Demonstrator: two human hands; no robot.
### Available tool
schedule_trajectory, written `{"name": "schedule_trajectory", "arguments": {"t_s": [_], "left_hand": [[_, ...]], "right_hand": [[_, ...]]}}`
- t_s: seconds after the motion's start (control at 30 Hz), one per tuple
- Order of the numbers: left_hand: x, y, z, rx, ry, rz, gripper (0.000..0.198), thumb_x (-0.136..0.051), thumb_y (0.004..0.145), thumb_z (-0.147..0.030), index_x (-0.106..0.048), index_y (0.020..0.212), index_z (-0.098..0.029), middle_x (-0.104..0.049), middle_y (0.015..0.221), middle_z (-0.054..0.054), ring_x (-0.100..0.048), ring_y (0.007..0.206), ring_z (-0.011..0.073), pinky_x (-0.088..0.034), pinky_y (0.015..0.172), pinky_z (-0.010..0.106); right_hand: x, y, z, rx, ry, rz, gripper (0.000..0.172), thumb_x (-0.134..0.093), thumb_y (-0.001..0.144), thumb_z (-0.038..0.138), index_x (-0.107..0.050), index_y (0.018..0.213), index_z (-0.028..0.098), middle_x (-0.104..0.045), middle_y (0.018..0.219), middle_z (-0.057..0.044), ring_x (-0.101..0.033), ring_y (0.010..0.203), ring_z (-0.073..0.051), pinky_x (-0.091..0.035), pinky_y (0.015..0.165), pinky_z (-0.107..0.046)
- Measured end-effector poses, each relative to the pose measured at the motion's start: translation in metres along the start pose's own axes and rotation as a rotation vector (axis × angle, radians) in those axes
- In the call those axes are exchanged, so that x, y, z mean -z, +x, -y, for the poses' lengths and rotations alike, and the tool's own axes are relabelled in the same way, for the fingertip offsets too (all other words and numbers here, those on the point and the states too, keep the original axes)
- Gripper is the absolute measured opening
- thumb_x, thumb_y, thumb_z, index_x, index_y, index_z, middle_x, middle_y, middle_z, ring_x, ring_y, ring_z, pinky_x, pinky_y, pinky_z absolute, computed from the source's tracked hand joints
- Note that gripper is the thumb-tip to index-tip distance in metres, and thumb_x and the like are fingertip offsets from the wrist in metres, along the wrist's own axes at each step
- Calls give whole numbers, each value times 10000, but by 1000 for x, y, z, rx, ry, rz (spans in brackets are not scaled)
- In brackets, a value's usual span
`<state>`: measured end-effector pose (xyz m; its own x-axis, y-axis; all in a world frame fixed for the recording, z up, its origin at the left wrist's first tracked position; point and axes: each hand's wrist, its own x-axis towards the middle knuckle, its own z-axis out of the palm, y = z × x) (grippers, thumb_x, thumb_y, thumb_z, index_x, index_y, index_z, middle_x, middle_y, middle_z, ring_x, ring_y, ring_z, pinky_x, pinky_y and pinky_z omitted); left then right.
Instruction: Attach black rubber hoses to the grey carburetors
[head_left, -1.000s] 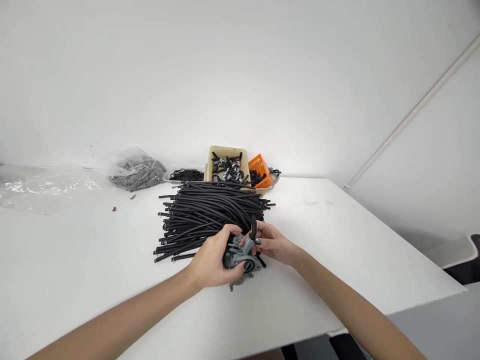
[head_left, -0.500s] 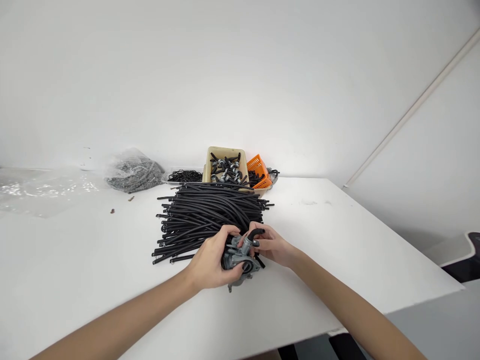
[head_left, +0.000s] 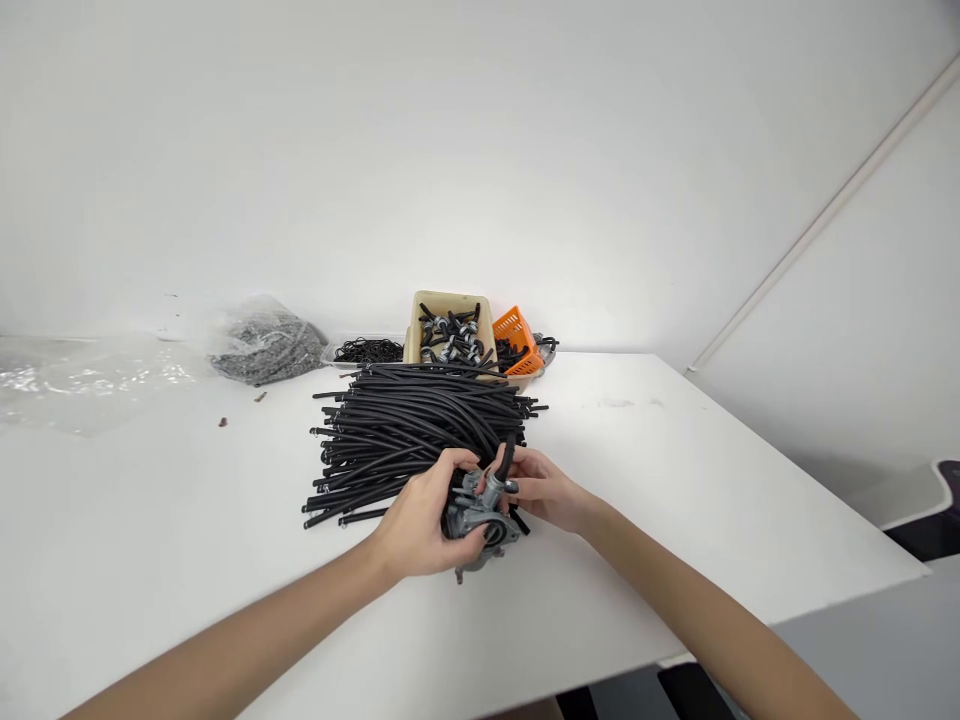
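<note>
My left hand (head_left: 427, 520) is wrapped round a grey metal carburetor (head_left: 472, 515), with the thumb across its near side by the round bore. From the carburetor's top rises a metal cap (head_left: 493, 492) with a black rubber boot (head_left: 507, 458), which points up and slightly right. My right hand (head_left: 541, 488) is closed at this cap from the right, its fingertips partly hidden behind the cap and boot. Just beyond both hands lies a wide pile of black rubber hoses (head_left: 412, 415) on the white table.
Behind the hoses stand a cream bin (head_left: 451, 300) of metal caps with black boots, a tilted orange basket (head_left: 531, 358) with black pieces, and a clear tray (head_left: 367, 352) of thin black rings. A plastic bag (head_left: 266, 345) of dark parts and clear film (head_left: 90, 385) lie left.
The black boot on the cap has turned from pointing right to pointing upward. The left hand and the carburetor have barely moved; the right fingers have shifted slightly.
</note>
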<state>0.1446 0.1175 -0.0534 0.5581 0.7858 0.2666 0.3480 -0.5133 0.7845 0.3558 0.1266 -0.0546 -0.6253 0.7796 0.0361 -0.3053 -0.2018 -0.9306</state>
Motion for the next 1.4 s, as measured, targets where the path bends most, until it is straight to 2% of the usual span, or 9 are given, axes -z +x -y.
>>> {"name": "schedule_trajectory", "arguments": {"t_s": [0.13, 0.27, 0.37, 0.6, 0.77, 0.93, 1.17, 1.3, 1.4], "left_hand": [[0, 0, 1, 6, -9, 0, 521, -579, 691, -349, -361, 1149, -229, -608, 994, 30, -606, 821, 210, -463, 733, 322], [-1, 0, 2, 9, 14, -9, 537, -591, 692, -362, -354, 1159, -246, -594, 1033, 23, -604, 832, 205, -458, 716, 318], [-1, 0, 3, -6, 21, -22, 545, -598, 692, -367, -351, 1166, -259, -569, 1108, 24, -599, 891, 207, -457, 750, 323], [0, 1, 3, 2, -7, -6, 543, -598, 692, -349, -342, 1163, -258, -595, 1027, 2, -603, 843, 189, -454, 740, 307], [-1, 1, 3, 6, 16, -10, 546, -591, 688, -368, -349, 1165, -257, -591, 1006, 6, -600, 830, 202, -451, 711, 311], [-2, 0, 3, 2, 20, -23, 546, -595, 689, -380, -356, 1165, -261, -564, 1088, 19, -596, 886, 212, -457, 757, 327], [-2, -1, 6, -8, -3, -15, 534, -597, 699, -372, -346, 1159, -265, -583, 1052, 9, -601, 857, 202, -467, 755, 324], [-2, -1, 6, 1, 14, -13, 549, -590, 695, -374, -341, 1170, -260, -593, 1029, 14, -611, 864, 217, -471, 759, 336], [-2, -1, 5, 5, 21, -19, 540, -586, 697, -376, -346, 1166, -259, -584, 1068, 21, -610, 896, 221, -470, 775, 339]], "right_hand": [[2, 1, -3, 27, 35, 14, 338, -771, 743, 302, -518, 910, 152, -664, 892, -65, -610, 684, -97, -474, 634, -203], [-3, 2, -3, 57, -130, -56, 391, -783, 722, 307, -617, 1040, 154, -655, 896, -53, -575, 680, -91, -480, 584, -188], [-5, 1, 0, 45, -220, -84, 311, -776, 724, 314, -674, 956, 133, -646, 887, -57, -547, 666, -85, -480, 582, -187], [2, 1, -1, 19, 26, 26, 307, -768, 744, 270, -520, 872, 141, -646, 879, -56, -593, 687, -95, -476, 631, -205], [0, 4, -6, 52, -66, -5, 365, -788, 719, 303, -580, 974, 146, -642, 880, -52, -587, 716, -99, -466, 593, -184], [-4, 3, -3, 37, -146, -58, 320, -797, 698, 328, -659, 893, 115, -634, 835, -50, -574, 686, -92, -462, 597, -185], [-1, -1, 2, 26, 5, 34, 278, -758, 758, 284, -538, 852, 142, -647, 911, -68, -588, 693, -93, -458, 624, -198], [-3, 1, -3, 52, -95, -26, 350, -759, 755, 314, -609, 1027, 154, -641, 875, -50, -565, 686, -88, -468, 606, -190], [-6, 2, -3, 79, -223, -102, 347, -786, 713, 333, -679, 973, 129, -631, 851, -51, -519, 649, -75, -462, 574, -176]]}}
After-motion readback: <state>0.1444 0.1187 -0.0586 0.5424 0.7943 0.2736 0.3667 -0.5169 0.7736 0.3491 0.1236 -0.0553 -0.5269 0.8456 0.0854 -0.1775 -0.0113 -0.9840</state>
